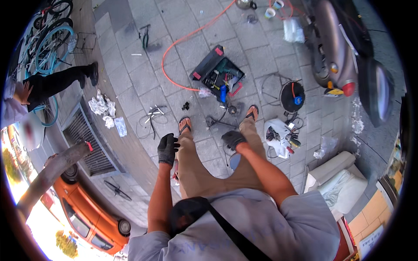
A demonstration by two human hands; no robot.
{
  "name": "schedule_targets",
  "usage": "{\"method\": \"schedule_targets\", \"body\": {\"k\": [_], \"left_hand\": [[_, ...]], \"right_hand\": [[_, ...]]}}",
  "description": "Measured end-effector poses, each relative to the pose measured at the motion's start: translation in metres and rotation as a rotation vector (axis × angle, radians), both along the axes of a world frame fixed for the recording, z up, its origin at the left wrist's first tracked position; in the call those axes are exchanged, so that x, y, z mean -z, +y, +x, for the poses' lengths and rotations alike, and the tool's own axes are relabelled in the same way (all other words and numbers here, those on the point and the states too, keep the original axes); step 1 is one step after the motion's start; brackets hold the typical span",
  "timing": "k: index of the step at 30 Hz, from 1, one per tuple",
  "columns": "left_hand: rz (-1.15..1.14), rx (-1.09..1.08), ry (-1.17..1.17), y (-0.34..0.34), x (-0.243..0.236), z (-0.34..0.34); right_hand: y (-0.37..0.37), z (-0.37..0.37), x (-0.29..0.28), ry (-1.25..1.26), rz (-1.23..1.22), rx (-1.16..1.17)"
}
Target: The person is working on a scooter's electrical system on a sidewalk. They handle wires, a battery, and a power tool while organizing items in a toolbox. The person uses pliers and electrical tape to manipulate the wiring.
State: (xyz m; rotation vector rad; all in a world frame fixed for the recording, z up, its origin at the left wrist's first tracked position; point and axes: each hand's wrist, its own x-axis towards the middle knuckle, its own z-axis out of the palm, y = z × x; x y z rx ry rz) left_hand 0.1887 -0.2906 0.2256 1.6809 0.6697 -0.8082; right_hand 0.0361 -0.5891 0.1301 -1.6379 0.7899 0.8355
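Observation:
My left hand (167, 149), in a dark grey work glove, is raised beside my left knee with its fingers curled in. Whatever it may hold is hidden. My right hand (233, 138), gloved alike, is over my right leg, back of the hand up and fingers bent; no held thing can be made out. On the paving ahead of my feet lies an opened black toolbox (204, 69) with several tools and a blue item (223, 92) at its near edge. Dark cables (221, 121) and a round dark part (232, 109) lie between my feet.
An orange hose (163, 58) curves past the toolbox. Pliers (144, 38) lie far left; wire scraps (153, 119) and crumpled white plastic (102, 106) nearer. At right are a cable reel (292, 96), a white bag (277, 135) and a scooter (337, 48). Another person (54, 87) stands left.

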Motion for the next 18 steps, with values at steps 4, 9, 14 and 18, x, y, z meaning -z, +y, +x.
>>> {"method": "schedule_targets", "body": {"k": [4,9,14,18], "left_hand": [[0.035,-0.054,-0.119,-0.065,0.032,-0.037],[0.063,0.330,-0.450,-0.130,0.117,-0.027],[0.182,0.706,-0.614,-0.129,0.207,-0.030],[0.324,1.246,-0.512,-0.138,0.205,-0.015]], "right_hand": [[-0.090,-0.035,0.140,-0.205,-0.319,-0.552],[-0.151,-0.003,0.159,-0.190,-0.528,-0.012],[-0.155,0.065,0.160,-0.205,-0.584,-0.436],[-0.153,0.083,0.149,-0.230,-0.622,-0.814]]}}
